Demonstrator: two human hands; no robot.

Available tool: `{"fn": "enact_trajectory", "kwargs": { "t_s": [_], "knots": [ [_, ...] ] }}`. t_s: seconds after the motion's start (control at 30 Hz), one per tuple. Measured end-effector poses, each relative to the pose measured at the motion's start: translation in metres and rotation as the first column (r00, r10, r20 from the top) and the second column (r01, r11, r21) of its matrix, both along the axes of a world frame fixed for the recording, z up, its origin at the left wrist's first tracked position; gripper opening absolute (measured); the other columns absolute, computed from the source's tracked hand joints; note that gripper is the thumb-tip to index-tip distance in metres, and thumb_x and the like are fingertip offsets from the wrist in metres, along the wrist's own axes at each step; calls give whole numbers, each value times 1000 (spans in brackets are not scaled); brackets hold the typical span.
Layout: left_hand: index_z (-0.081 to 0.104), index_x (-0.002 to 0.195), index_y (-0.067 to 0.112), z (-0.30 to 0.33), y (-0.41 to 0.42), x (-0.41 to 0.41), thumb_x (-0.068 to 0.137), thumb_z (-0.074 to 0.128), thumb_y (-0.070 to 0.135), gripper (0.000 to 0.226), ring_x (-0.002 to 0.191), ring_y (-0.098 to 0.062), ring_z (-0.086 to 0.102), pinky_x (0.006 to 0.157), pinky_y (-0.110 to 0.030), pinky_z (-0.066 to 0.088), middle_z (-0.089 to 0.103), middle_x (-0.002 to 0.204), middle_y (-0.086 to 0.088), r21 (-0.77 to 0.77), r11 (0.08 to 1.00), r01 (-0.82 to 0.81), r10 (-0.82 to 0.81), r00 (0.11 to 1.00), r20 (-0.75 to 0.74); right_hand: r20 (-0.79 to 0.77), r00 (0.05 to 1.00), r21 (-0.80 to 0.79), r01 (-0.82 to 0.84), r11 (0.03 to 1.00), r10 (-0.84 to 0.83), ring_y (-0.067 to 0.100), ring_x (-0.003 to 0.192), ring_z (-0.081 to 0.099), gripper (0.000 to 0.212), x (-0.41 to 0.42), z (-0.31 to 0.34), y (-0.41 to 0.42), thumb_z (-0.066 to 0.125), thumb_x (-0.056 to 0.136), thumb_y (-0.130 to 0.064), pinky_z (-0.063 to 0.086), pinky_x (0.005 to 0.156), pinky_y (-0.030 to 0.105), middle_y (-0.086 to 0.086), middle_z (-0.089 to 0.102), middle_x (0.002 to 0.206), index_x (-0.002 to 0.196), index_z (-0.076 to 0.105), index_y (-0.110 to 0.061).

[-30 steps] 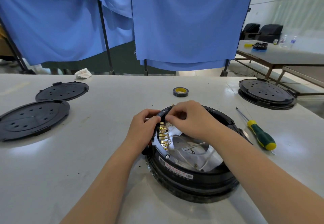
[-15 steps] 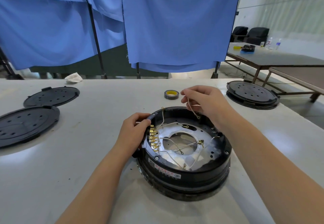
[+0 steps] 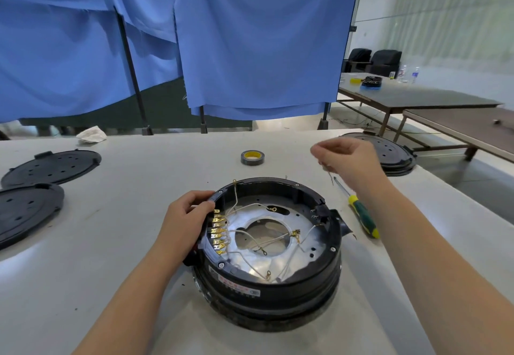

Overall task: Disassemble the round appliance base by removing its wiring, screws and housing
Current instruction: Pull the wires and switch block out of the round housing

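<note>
The round black appliance base (image 3: 274, 296) lies open side up on the white table (image 3: 116, 243). Inside I see a silver plate, several white wires (image 3: 250, 235) and a row of brass terminals (image 3: 218, 231) at its left wall. My left hand (image 3: 185, 222) grips the base's left rim beside the terminals. My right hand (image 3: 346, 160) is raised above the table behind and to the right of the base, fingers pinched on a thin piece of wire (image 3: 329, 175) that dangles below it.
A green and yellow screwdriver (image 3: 361, 212) lies right of the base. A tape roll (image 3: 252, 157) sits behind it. Two black round covers (image 3: 27, 210) lie at the left and a stack of black bases (image 3: 389, 154) at the right. Blue curtains hang behind the table.
My right hand has left the base's rim, lifted and swung right and back with a thin wire pinched in it. My left hand stays on the left rim.
</note>
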State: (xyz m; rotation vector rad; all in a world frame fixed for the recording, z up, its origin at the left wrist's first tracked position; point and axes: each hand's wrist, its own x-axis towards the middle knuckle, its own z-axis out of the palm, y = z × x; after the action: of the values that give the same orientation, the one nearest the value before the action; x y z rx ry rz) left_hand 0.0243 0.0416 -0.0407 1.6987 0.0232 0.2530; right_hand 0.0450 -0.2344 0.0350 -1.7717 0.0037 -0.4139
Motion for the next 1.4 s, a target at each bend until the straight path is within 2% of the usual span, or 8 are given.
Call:
{"fn": "enact_trajectory", "kwargs": {
  "t_s": [0.17, 0.37, 0.57, 0.8, 0.93, 1.03, 1.27, 1.4],
  "knots": [
    [72, 94, 15, 1, -1, -1, 89, 57, 3, 20, 60, 1, 65, 51, -9, 47, 73, 83, -2, 6, 1000, -5, 5, 1000, -2, -171, 980, -335, 39, 942, -102, 12, 60, 60, 10, 27, -42, -12, 82, 74, -23, 48, 54, 22, -4, 68, 67, 70, 72, -22],
    [73, 93, 20, 1, 0, -2, 89, 57, 5, 22, 65, -3, 67, 54, -12, 48, 73, 81, 0, 4, 1000, 4, -4, 1000, -20, -264, 953, -537, -17, 843, -149, 14, 69, 63, 12, 54, -63, -16, 79, 74, -21, 50, 68, 26, 1, 72, 74, 65, 71, -22],
    [73, 94, 20, 0, 1, 0, 89, 58, 7, 21, 66, -1, 66, 54, -11, 48, 73, 83, 1, 23, 1000, -7, 8, 1000, -18, -341, 926, -574, -66, 816, -164, 18, 76, 62, 12, 59, -72, -15, 76, 75, -21, 48, 70, 26, 0, 68, 72, 64, 71, -24],
    [72, 98, 18, -1, 1, 0, 89, 57, 8, 20, 65, -1, 66, 55, -11, 47, 73, 86, -1, 28, 1000, -12, 13, 1000, -20, -285, 945, -519, -13, 855, -159, 16, 75, 63, 9, 58, -72, -15, 74, 77, -18, 46, 65, 22, 1, 68, 79, 86, 76, -15],
    [73, 97, 19, -1, 1, 0, 89, 58, 8, 20, 65, 0, 66, 55, -12, 47, 73, 86, -1, 23, 1000, -13, 14, 1000, -25, -156, 984, -369, 25, 929, -88, 11, 75, 64, 11, 44, -44, -2, 72, 79, -13, 43, 59, 15, -7, 68, 78, 80, 71, -24],
    [73, 98, 19, 0, 0, 0, 89, 58, 9, 20, 65, 0, 66, 56, -13, 47, 73, 87, -1, 22, 1000, -20, 20, 999, -31, -63, 997, -405, -59, 913, 36, 1, 70, 60, 14, 25, -16, 20, 71, 80, -15, 40, 59, 8, -10, 67, 77, 79, 70, -29],
    [73, 95, 19, 2, 0, -1, 88, 58, 6, 21, 75, -7, 68, 61, -16, 51, 73, 88, 0, -5, 1000, -8, 8, 1000, -25, -107, 894, -558, -417, 717, 435, -7, 63, 60, 8, -23, 4, 98, 71, 81, -21, 43, 55, 6, -16, 67, 72, 82, 74, -28],
    [74, 91, 19, 2, 0, -1, 85, 59, 5, 21, 74, -1, 67, 62, -12, 51, 74, 85, 5, 13, 1000, 11, -12, 1000, 16, -196, 853, -629, -487, 605, 483, 2, 79, 65, 11, -27, -9, 128, 69, 81, -20, 54, 77, 23, -9, 72, 83, 89, 76, -24]
  ]
}}
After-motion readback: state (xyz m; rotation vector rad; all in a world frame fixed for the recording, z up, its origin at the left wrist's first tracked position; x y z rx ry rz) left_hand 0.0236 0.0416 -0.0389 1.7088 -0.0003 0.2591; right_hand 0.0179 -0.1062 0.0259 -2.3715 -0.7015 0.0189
